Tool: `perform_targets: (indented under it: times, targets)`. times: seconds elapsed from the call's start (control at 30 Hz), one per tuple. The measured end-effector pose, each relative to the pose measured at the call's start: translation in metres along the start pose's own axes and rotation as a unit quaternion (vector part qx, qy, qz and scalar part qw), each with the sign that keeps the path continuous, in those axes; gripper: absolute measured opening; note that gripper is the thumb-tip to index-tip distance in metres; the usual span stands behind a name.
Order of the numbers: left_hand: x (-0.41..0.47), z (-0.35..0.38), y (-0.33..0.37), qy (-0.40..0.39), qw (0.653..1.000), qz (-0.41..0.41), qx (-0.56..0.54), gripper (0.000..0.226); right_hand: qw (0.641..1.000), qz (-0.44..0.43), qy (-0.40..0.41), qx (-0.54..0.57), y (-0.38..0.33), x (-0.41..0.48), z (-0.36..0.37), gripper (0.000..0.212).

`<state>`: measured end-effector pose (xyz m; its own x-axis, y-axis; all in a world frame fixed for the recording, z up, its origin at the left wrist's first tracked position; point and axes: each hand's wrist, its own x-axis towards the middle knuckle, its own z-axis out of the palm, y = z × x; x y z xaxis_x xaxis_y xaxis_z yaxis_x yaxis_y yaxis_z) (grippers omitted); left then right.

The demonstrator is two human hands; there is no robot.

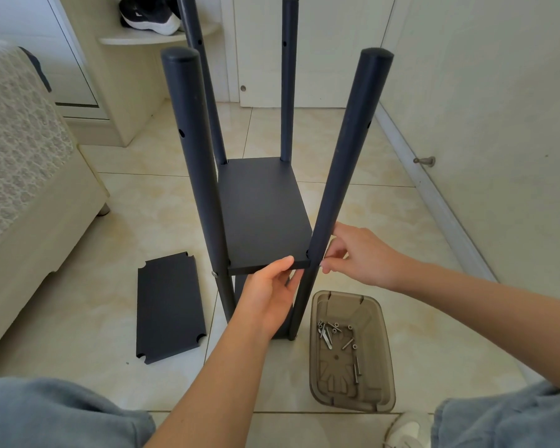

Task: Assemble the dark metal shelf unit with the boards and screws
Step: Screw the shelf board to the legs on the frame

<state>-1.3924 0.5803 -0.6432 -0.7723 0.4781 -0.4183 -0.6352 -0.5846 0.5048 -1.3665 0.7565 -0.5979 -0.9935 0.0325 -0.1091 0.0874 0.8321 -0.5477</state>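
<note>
dark metal shelf unit [286,92] stands on the tile floor [136,221] right ahead of both hands, four posts up. left hand [265,299] pinches the front edge of the middle board [262,215], thumb on top, fingers curled under it, likely holding it level so its corner notch lines up with the hole in the post. right hand [356,257] is just right of the left one, against the front right post [346,150] at board height; fingers curled, tips drawn together at the post, looks like starting a screw there but no screw shows between them, cannot tell if it holds anything. front left post [194,156], left of the left hand, already has a screw head [213,273] at that level, so the right corner reads as next. brown plastic tray [387,350] sits just below the right hand with loose screws [337,337] in it, kept in easy reach. spare board [168,305] lies flat on the floor left of the left hand, waiting for the upper holes. risk: middle board tips if the left hand lets go before the right corner is fixed
</note>
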Motion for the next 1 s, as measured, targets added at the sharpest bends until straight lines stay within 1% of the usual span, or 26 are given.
perform_targets:
  times: [0.13, 0.27, 0.33, 0.43, 0.47, 0.53, 0.63, 0.73, 0.8, 0.87, 0.9, 0.93, 0.97, 1.0]
  targets:
    - [-0.001, -0.001, 0.003, -0.004, 1.000, 0.003, 0.004, 0.021, 1.000, -0.002, -0.024, 0.001, 0.000, 0.003, -0.001, 0.054]
    - [-0.003, -0.003, 0.005, -0.001, 1.000, -0.001, 0.012, 0.025, 0.998, -0.027, -0.038, -0.030, -0.005, 0.005, -0.006, 0.041]
    - [-0.004, -0.005, 0.007, 0.003, 1.000, 0.000, 0.018, 0.024, 0.998, -0.037, -0.056, 0.017, -0.008, 0.005, -0.008, 0.042]
    - [-0.006, -0.007, 0.010, 0.011, 1.000, -0.005, 0.026, 0.018, 0.987, -0.034, -0.127, 0.088, -0.015, 0.007, -0.011, 0.063]
    - [-0.007, -0.008, 0.011, 0.012, 1.000, -0.007, 0.027, 0.017, 0.984, -0.032, -0.144, 0.104, -0.017, 0.008, -0.012, 0.065]
    - [-0.009, -0.009, 0.014, 0.015, 0.999, -0.009, 0.028, 0.016, 0.978, -0.029, -0.155, 0.133, -0.021, 0.011, -0.013, 0.061]
    - [-0.014, -0.012, 0.020, 0.031, 0.999, -0.005, 0.039, 0.014, 0.977, -0.037, -0.151, 0.149, -0.025, 0.013, -0.008, 0.052]
    - [-0.019, -0.018, 0.025, 0.058, 0.995, -0.001, 0.084, 0.009, 0.973, -0.041, -0.147, 0.175, -0.027, 0.015, 0.000, 0.050]
    - [-0.024, -0.020, 0.029, 0.090, 0.987, -0.002, 0.135, 0.012, 0.972, -0.045, -0.146, 0.178, -0.029, 0.016, 0.004, 0.048]
    - [-0.031, -0.021, 0.035, 0.126, 0.966, -0.009, 0.226, 0.020, 0.972, -0.046, -0.147, 0.178, -0.032, 0.017, 0.006, 0.046]
    - [-0.035, -0.021, 0.038, 0.152, 0.943, -0.012, 0.296, 0.022, 0.971, -0.046, -0.149, 0.179, -0.033, 0.017, 0.006, 0.045]
    - [-0.040, -0.021, 0.040, 0.184, 0.908, -0.005, 0.377, 0.026, 0.970, -0.044, -0.154, 0.181, -0.034, 0.017, 0.006, 0.044]
    - [-0.045, -0.023, 0.041, 0.219, 0.853, 0.022, 0.473, 0.028, 0.969, -0.042, -0.160, 0.183, -0.036, 0.016, 0.005, 0.043]
    - [-0.049, -0.026, 0.041, 0.251, 0.771, 0.074, 0.580, 0.029, 0.968, -0.040, -0.166, 0.183, -0.037, 0.016, 0.004, 0.041]
